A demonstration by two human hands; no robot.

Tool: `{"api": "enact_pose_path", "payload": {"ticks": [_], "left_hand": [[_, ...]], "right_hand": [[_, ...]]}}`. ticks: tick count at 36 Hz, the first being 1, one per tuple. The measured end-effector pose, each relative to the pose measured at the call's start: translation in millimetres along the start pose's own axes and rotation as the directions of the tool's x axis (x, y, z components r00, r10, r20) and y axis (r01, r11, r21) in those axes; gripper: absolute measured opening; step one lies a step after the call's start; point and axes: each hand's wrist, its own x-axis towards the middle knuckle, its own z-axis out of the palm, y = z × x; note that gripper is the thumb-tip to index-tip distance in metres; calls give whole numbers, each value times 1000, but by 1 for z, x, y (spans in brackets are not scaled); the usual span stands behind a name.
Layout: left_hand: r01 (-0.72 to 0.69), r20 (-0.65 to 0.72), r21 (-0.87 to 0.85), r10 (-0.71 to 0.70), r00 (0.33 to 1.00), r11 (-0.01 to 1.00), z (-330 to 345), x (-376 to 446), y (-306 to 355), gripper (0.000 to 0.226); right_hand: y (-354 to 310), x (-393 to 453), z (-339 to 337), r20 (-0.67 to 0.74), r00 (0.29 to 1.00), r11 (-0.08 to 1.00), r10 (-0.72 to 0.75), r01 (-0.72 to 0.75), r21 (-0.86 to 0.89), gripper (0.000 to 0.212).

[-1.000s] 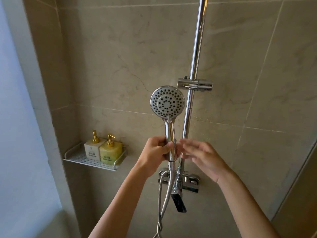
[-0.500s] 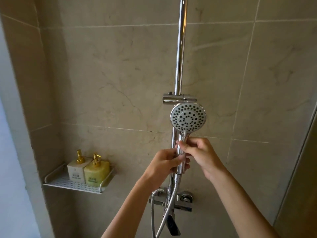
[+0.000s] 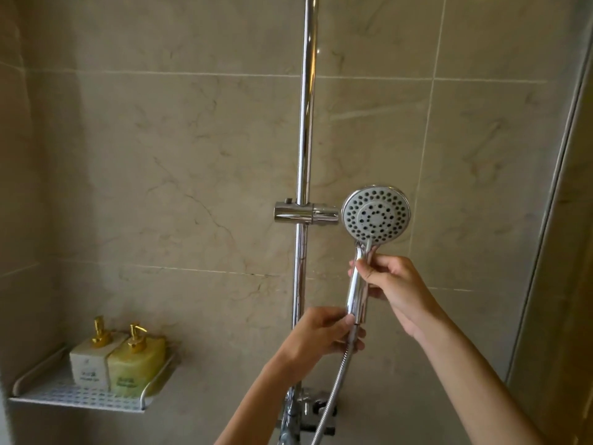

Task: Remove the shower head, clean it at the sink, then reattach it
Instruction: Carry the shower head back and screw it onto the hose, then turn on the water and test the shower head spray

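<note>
I hold a chrome shower head (image 3: 375,216) with a grey face dotted with dark holes. Wall tiles (image 3: 160,155) are beige, veined brown. At eight o'clock, a white perforated shelf (image 3: 80,403) carries a cream bottle (image 3: 88,364) and a yellow-green bottle (image 3: 134,367), both gold-pumped.

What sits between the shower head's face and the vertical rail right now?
In the head view, only the chrome holder bracket on the rail lies there; its right end nearly reaches the shower head. The bracket is empty, and behind it is bare tile.
</note>
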Motion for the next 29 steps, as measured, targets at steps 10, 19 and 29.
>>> {"api": "enact_pose_path", "payload": {"ticks": [10, 19, 29], "left_hand": [[-2, 0, -21, 2, 1000, 1000, 17, 12, 5, 25], [233, 354, -518, -41, 934, 823, 23, 15, -25, 25], [323, 570, -564, 75, 818, 760, 39, 3, -58, 30]], "right_hand": [[-4, 2, -20, -19, 999, 1000, -29, 29, -11, 19], [6, -20, -25, 228, 972, 854, -56, -71, 515, 39], [21, -39, -26, 396, 917, 744, 37, -291, 602, 63]]}}
